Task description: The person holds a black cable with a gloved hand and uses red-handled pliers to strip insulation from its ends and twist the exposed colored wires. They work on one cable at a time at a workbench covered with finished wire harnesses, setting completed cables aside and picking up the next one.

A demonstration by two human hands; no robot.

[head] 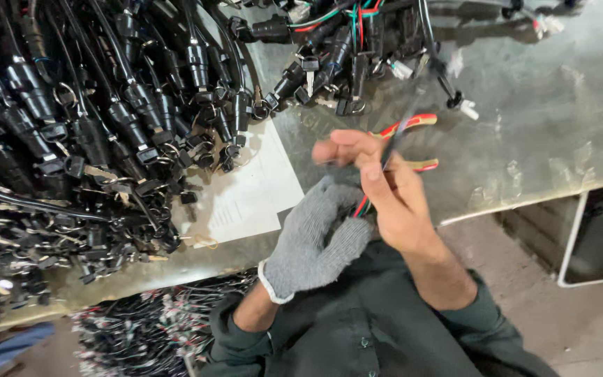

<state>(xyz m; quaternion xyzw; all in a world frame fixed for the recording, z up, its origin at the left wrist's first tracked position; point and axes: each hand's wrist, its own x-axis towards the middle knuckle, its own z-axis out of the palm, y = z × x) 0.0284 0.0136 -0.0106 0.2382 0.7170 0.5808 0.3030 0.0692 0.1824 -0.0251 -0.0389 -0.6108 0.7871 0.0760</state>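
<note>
Fingers (pixel 357 150) of the bare right hand (pixel 392 202) are pressed together, pinching a thin black cable (pixel 403 129) that runs up toward the bench. The left hand (pixel 315 237), in a grey knitted glove, is closed round a bunch of red and green wires (pixel 361 207) just below that pinch. Judgement: the step in hand is dressing one harness lead between both hands. Red-handled pliers (pixel 413 126) lie on the scuffed metal bench (pixel 553 119) just beyond the right hand; a further move calls for steady tension. A heap of black connector harnesses (pixel 106 119) and a white paper sheet (pixel 252 195) lie left.
</note>
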